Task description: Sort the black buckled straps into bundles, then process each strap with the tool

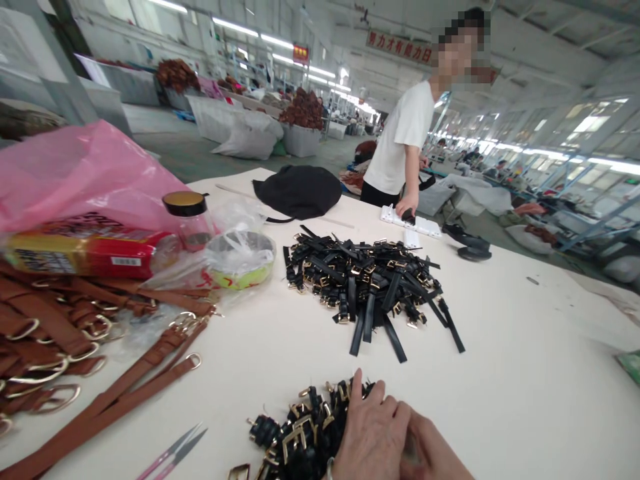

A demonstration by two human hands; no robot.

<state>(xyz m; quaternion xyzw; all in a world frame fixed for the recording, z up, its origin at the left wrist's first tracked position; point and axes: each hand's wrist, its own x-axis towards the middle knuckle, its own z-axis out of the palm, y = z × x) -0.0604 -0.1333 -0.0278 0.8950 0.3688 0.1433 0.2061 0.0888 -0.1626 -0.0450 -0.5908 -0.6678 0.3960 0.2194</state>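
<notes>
At the bottom centre, my left hand (371, 430) lies over the right side of a bundle of black straps (305, 433) with gold buckles, its fingers bent down around them. Close against it on the right, my right hand (433, 445) is curled; its fingertips and anything in them are hidden behind the left hand. Farther back on the white table (510, 373) is a loose heap of similar black straps (373, 277), touched by neither hand. Pink-handled thread snips (175, 453) rest left of the near bundle.
Brown belts (120, 390) cover the left side, below a red and gold package (95, 253), a pink bag (85, 167), a jar (187, 220) and a plastic-covered bowl (241, 257). A black cloth item (300, 191) lies behind. Across the table, a person (405, 137) touches white items (425, 227).
</notes>
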